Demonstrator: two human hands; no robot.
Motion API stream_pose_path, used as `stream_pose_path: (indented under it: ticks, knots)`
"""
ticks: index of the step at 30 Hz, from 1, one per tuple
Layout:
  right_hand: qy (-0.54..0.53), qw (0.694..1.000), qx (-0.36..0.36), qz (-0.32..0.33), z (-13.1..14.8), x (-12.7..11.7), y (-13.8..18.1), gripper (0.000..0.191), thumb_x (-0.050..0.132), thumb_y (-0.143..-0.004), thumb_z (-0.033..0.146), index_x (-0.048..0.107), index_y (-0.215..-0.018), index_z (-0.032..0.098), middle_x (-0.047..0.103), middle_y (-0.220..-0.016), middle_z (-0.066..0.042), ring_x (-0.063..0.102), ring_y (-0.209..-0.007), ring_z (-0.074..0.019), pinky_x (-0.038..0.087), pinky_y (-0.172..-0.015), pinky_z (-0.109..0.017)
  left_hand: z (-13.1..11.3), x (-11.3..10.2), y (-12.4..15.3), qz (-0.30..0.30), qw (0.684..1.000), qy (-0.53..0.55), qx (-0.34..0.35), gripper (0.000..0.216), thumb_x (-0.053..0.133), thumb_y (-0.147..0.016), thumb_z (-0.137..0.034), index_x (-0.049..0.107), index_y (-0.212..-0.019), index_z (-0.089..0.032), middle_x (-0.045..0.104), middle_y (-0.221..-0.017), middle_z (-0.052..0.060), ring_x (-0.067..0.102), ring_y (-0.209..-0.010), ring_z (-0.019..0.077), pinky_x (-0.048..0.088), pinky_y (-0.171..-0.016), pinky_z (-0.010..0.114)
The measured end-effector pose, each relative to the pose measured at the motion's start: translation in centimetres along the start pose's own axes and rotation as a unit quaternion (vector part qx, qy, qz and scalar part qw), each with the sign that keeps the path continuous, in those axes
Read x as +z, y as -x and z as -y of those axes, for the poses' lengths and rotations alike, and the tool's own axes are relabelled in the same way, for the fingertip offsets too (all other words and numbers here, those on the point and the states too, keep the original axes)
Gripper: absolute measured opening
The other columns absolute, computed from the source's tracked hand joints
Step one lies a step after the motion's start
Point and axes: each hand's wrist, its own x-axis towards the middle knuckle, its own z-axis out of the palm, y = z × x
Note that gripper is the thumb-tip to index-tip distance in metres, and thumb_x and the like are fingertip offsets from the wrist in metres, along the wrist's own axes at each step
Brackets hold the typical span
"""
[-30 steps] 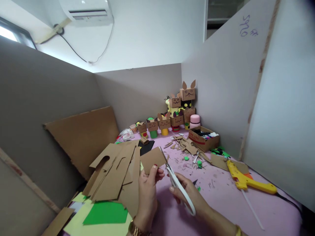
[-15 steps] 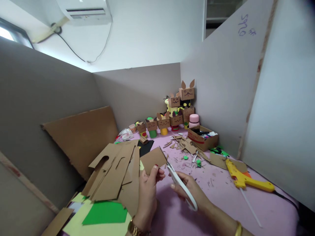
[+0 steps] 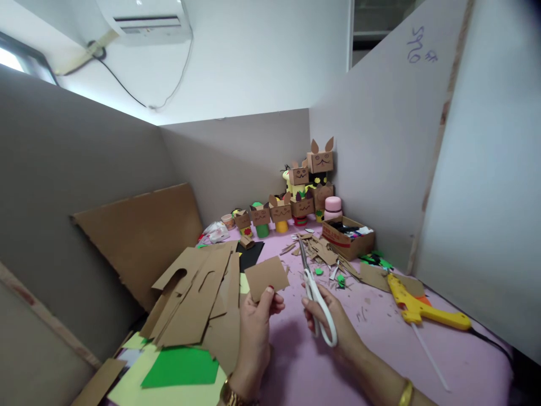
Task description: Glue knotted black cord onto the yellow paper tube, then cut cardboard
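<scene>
Between the thumb and fingers of my left hand (image 3: 262, 310) is a small, roughly rectangular piece of cardboard (image 3: 266, 275), held up above the table. My right hand (image 3: 327, 316) grips a pair of scissors (image 3: 311, 285) by the white handles. Their metal blades look closed and point away from me, to the right of the cardboard and apart from it. To the left of my left hand lies a stack of cut cardboard sheets (image 3: 194, 299), with green paper (image 3: 181, 366) in front of it.
Cardboard scraps (image 3: 323, 251) litter the pink table (image 3: 296, 361). A yellow glue gun (image 3: 426, 310) with a white stick lies at right. Behind stand a box of tools (image 3: 350, 239), a pink flask (image 3: 333, 207) and several cardboard animal figures (image 3: 280, 211). A big cardboard panel (image 3: 143, 237) leans at left.
The scissors have come away from the cardboard's right edge and swung more upright, moving right. The cardboard has tilted slightly in my left hand, which has barely moved.
</scene>
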Motion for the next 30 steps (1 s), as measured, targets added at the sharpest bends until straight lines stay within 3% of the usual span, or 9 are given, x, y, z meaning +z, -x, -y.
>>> stream_pose_path:
  ticks: [8,14,19,24,30]
  knots:
    - [-0.016,0.999,-0.047,-0.005,1.6,-0.9,-0.5,0.056,0.072,-0.063,0.049,0.05,-0.103,0.017,0.055,-0.057,0.005,0.048,-0.041,-0.009,0.038,-0.04,-0.02,0.3,0.2,0.5,0.127,0.99,-0.049,-0.018,0.017,0.064,-0.071,-0.03,0.058,-0.07,-0.015,0.062,-0.052,0.0,0.055,-0.048,0.0115,0.044,-0.05,0.022]
    - [-0.077,0.993,-0.079,-0.036,2.3,-1.1,-0.5,0.052,0.077,-0.056,0.036,0.052,-0.099,0.021,0.056,-0.073,0.004,0.054,-0.059,-0.0116,0.045,-0.053,-0.021,0.7,0.5,0.4,0.233,0.967,-0.082,-0.061,0.018,0.068,-0.064,-0.029,0.06,-0.066,-0.013,0.062,-0.046,0.003,0.053,-0.041,0.0133,0.04,-0.044,0.023]
    - [-0.07,0.995,-0.059,-0.048,2.5,-0.8,-0.5,0.052,0.075,-0.052,0.024,0.052,-0.099,0.02,0.055,-0.067,0.006,0.046,-0.047,-0.0078,0.037,-0.04,-0.018,0.9,0.3,-0.2,0.185,0.98,-0.07,-0.036,0.016,0.067,-0.066,-0.026,0.057,-0.062,-0.015,0.06,-0.053,-0.001,0.053,-0.05,0.0107,0.039,-0.049,0.019]
    - [-0.05,0.998,-0.043,-0.006,2.2,0.1,0.0,0.047,0.07,-0.052,0.016,0.054,-0.096,0.019,0.056,-0.064,0.006,0.044,-0.044,-0.007,0.037,-0.039,-0.018,0.8,-0.1,-0.6,0.107,0.993,-0.042,-0.008,0.014,0.062,-0.072,-0.028,0.055,-0.066,-0.018,0.052,-0.054,-0.006,0.048,-0.052,0.0086,0.037,-0.052,0.017]
    - [-0.06,0.995,-0.06,-0.05,2.5,-0.4,-0.4,0.05,0.073,-0.053,0.022,0.05,-0.097,0.02,0.053,-0.059,0.008,0.047,-0.044,-0.0076,0.037,-0.041,-0.019,0.6,-0.3,-0.4,0.117,0.992,-0.041,0.02,0.016,0.066,-0.07,-0.031,0.063,-0.077,-0.017,0.065,-0.073,0.001,0.056,-0.068,0.0137,0.043,-0.062,0.021]
